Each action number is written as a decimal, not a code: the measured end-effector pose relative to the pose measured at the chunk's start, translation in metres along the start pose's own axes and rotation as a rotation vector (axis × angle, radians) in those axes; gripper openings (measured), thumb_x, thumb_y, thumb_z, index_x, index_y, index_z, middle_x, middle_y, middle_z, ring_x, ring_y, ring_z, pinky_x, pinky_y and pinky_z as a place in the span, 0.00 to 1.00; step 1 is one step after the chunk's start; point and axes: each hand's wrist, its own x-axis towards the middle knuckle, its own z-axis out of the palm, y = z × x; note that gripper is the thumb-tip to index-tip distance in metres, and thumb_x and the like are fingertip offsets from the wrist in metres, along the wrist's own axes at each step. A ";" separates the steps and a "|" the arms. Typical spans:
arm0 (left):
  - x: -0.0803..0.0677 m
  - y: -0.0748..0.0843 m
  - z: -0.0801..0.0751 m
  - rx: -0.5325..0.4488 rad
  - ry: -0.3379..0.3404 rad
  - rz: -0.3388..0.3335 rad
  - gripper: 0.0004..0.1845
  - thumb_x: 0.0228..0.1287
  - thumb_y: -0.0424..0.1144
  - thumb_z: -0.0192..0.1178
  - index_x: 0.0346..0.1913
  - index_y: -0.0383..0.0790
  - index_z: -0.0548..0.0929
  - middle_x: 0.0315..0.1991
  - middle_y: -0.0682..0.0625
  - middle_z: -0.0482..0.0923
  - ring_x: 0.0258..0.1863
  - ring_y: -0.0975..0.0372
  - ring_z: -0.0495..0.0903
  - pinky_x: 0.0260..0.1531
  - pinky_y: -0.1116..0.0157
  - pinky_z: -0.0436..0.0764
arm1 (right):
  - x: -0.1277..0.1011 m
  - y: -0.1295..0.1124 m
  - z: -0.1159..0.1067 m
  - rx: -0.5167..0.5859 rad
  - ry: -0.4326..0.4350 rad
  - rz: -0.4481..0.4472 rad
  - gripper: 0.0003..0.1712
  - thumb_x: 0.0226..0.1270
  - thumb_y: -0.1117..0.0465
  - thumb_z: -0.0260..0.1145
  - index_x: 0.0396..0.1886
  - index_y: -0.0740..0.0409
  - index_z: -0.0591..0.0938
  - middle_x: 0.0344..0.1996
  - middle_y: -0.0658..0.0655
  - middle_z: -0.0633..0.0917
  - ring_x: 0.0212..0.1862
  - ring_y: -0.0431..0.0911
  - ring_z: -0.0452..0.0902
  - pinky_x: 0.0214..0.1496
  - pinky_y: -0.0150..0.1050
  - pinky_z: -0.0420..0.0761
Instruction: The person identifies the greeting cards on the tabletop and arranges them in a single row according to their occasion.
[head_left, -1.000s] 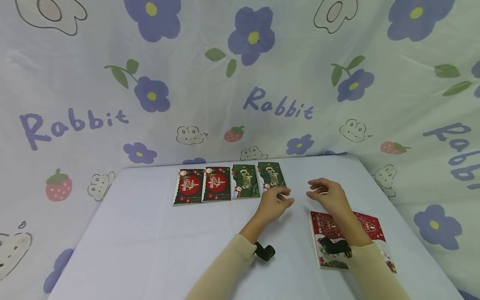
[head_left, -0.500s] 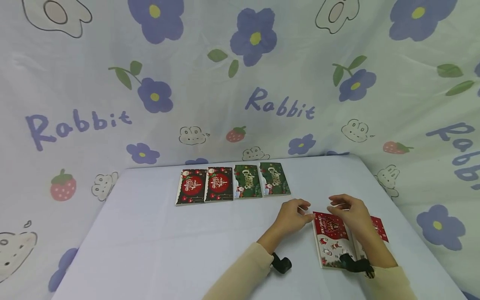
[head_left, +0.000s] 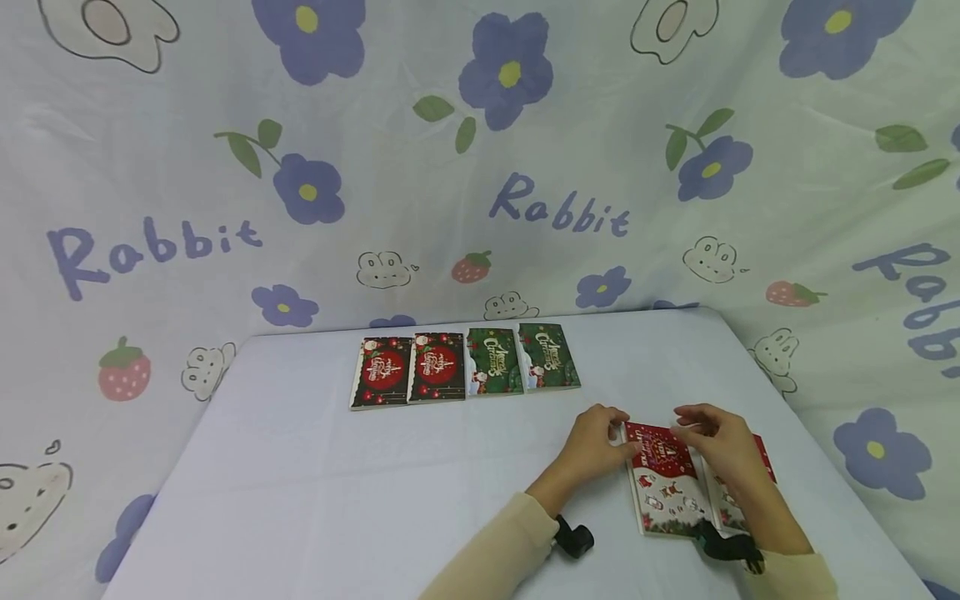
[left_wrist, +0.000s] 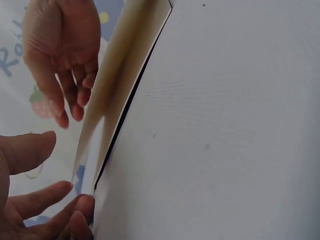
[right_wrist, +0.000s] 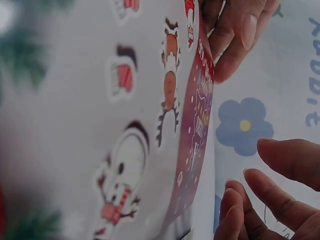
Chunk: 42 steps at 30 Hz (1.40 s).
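Two red-and-white Christmas booklets lie side by side at the right of the table in the head view: a left booklet [head_left: 666,487] and a right booklet [head_left: 729,507], the latter partly hidden by my right arm. At the left booklet's far left corner is my left hand [head_left: 588,446]; in the left wrist view its fingertips [left_wrist: 86,204] touch the booklet's edge [left_wrist: 125,65], while the thumb stands apart. My right hand [head_left: 722,446] hovers over the far side between the booklets, fingers loosely bent and thumb apart [right_wrist: 280,205], holding nothing.
Along the back lie two dark booklets with red circles, one left [head_left: 381,372] and one beside it [head_left: 437,367], then two green booklets, one [head_left: 493,362] and another at the right [head_left: 549,357]. A patterned curtain [head_left: 420,200] hangs behind the white table [head_left: 315,492].
Both hands have moved right and nearer to me, from beside the green booklets to the red-and-white pair. My left fingers have come to the left booklet's corner.
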 end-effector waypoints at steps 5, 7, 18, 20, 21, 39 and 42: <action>0.000 0.003 0.001 0.036 0.009 -0.006 0.23 0.63 0.40 0.74 0.58 0.31 0.85 0.34 0.51 0.75 0.32 0.70 0.67 0.35 0.73 0.69 | -0.001 0.004 0.000 0.000 0.000 0.016 0.26 0.76 0.58 0.69 0.66 0.70 0.78 0.55 0.69 0.83 0.49 0.51 0.80 0.43 0.40 0.78; 0.000 0.004 0.001 0.054 0.011 -0.007 0.23 0.63 0.40 0.74 0.57 0.31 0.86 0.34 0.51 0.74 0.32 0.70 0.67 0.35 0.73 0.69 | -0.001 0.005 0.001 -0.003 0.005 0.028 0.26 0.76 0.58 0.69 0.65 0.70 0.79 0.54 0.69 0.83 0.49 0.52 0.79 0.42 0.40 0.78; 0.003 0.005 0.007 0.104 0.038 -0.078 0.22 0.57 0.38 0.80 0.54 0.36 0.87 0.35 0.55 0.74 0.33 0.71 0.67 0.36 0.74 0.70 | 0.000 0.012 0.004 -0.011 0.026 0.050 0.25 0.75 0.59 0.70 0.64 0.70 0.80 0.51 0.67 0.85 0.48 0.52 0.80 0.39 0.38 0.80; 0.003 0.005 0.008 0.097 0.042 -0.089 0.22 0.56 0.37 0.81 0.53 0.37 0.87 0.36 0.56 0.74 0.34 0.71 0.68 0.37 0.73 0.71 | 0.000 0.013 0.004 -0.016 0.028 0.045 0.24 0.75 0.60 0.70 0.63 0.70 0.80 0.51 0.67 0.85 0.47 0.51 0.80 0.39 0.38 0.80; 0.003 0.005 0.008 0.094 0.043 -0.095 0.22 0.56 0.37 0.81 0.53 0.38 0.87 0.36 0.56 0.74 0.34 0.71 0.68 0.37 0.73 0.71 | 0.000 0.013 0.004 -0.018 0.029 0.045 0.24 0.75 0.60 0.70 0.63 0.70 0.80 0.50 0.67 0.85 0.47 0.51 0.80 0.39 0.37 0.80; 0.002 0.004 0.010 -0.134 0.071 -0.066 0.21 0.55 0.27 0.79 0.52 0.32 0.85 0.40 0.51 0.76 0.35 0.70 0.78 0.35 0.75 0.80 | -0.002 0.016 0.004 0.051 0.043 0.074 0.26 0.76 0.58 0.69 0.67 0.68 0.78 0.52 0.67 0.81 0.43 0.48 0.75 0.28 0.42 0.81; 0.003 0.003 0.010 -0.155 0.077 -0.045 0.21 0.54 0.25 0.79 0.51 0.29 0.85 0.38 0.50 0.77 0.32 0.71 0.78 0.33 0.76 0.80 | -0.001 0.017 0.003 0.057 0.037 0.072 0.27 0.77 0.57 0.69 0.68 0.67 0.77 0.53 0.67 0.80 0.43 0.49 0.74 0.27 0.42 0.80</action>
